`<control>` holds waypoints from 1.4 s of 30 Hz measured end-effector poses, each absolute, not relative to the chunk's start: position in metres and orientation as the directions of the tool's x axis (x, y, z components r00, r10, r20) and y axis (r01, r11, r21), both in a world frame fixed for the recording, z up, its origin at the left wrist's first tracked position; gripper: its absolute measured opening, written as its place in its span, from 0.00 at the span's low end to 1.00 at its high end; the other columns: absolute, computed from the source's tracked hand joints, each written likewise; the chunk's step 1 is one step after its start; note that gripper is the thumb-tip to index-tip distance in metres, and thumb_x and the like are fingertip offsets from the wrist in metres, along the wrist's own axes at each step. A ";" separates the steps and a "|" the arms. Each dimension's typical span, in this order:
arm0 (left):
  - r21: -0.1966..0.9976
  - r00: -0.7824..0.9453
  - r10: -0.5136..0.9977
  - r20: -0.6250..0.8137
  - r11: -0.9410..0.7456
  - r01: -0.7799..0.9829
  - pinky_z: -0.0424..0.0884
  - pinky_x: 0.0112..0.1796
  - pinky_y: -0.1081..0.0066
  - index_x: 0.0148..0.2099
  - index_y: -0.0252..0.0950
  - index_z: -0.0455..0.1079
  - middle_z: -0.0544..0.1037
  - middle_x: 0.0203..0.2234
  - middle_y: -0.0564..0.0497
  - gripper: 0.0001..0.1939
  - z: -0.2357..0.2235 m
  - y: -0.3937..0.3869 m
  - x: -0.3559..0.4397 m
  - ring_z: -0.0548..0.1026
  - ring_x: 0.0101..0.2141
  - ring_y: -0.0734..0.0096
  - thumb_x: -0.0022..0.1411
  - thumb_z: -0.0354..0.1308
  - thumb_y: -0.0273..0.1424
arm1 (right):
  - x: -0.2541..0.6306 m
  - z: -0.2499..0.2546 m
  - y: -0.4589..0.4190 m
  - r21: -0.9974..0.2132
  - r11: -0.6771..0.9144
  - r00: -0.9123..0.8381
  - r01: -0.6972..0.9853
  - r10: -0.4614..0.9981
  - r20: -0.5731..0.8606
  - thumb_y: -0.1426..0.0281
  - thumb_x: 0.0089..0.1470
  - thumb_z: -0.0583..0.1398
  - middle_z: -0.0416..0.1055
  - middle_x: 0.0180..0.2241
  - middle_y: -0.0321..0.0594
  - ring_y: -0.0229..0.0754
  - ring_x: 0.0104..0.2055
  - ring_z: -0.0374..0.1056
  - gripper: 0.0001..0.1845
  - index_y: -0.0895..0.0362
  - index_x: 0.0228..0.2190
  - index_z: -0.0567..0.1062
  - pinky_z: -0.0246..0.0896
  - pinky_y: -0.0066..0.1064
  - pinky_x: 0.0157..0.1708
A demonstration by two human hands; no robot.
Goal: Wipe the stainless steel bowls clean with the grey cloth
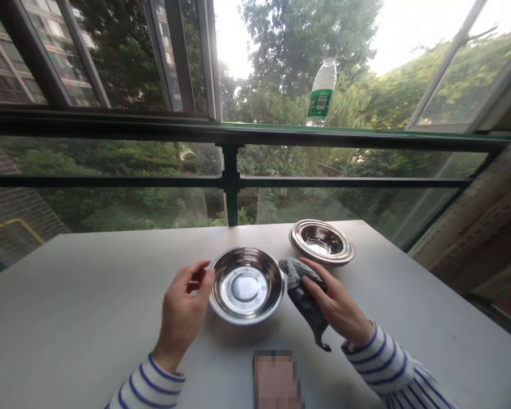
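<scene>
A shiny stainless steel bowl [246, 318] sits on the white table in front of me, showing its bare inside. My left hand [185, 309] is at the bowl's left rim, fingers curved and a gap between thumb and fingertips; whether the thumb touches the rim I cannot tell. To the bowl's right, my right hand [338, 301] grips a dark grey cloth [304, 298], bunched under the fingers with one end hanging down. The cloth is close beside the right rim. Behind it stand stacked steel bowls [322, 258] with wide rims.
At the near edge of the white table [111, 295] lies a flat, pixelated rectangular object [275, 378]. A green railing [153, 132] runs behind the table, before the windows. A clear plastic bottle [322, 94] with a green label stands on the ledge.
</scene>
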State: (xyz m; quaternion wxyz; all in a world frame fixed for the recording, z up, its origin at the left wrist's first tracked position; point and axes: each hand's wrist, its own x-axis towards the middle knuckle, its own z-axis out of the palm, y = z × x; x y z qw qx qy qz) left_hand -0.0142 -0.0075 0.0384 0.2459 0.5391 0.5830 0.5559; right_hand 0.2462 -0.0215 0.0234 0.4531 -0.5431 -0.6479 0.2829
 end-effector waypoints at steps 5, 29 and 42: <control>0.994 0.311 0.948 0.073 -0.094 0.055 0.71 0.38 0.68 0.53 0.35 0.66 0.76 0.41 0.45 0.30 0.064 -0.007 0.035 0.75 0.38 0.63 0.47 0.65 0.35 | 0.221 0.049 -0.010 -0.885 0.322 -0.025 0.337 0.942 0.334 0.60 0.55 0.55 0.63 0.54 0.45 0.48 0.58 0.56 0.24 0.56 0.52 0.65 0.50 0.43 0.58; 0.984 0.325 0.945 -0.027 0.083 -0.160 0.67 0.29 0.76 0.44 0.33 0.71 0.78 0.29 0.49 0.20 0.086 0.032 0.042 0.74 0.28 0.73 0.48 0.65 0.35 | 0.254 0.104 0.020 -0.745 0.492 -0.181 0.450 0.868 0.463 0.67 0.55 0.56 0.73 0.41 0.40 0.42 0.45 0.67 0.12 0.55 0.41 0.73 0.63 0.30 0.43; 0.955 0.335 0.941 -0.047 0.140 -0.260 0.64 0.24 0.77 0.35 0.32 0.69 0.75 0.22 0.52 0.12 0.090 0.021 0.062 0.71 0.21 0.76 0.51 0.61 0.36 | 0.257 0.108 0.012 -0.551 0.414 -0.054 0.725 0.831 0.553 0.66 0.53 0.57 0.69 0.47 0.43 0.47 0.50 0.64 0.19 0.55 0.47 0.69 0.59 0.41 0.50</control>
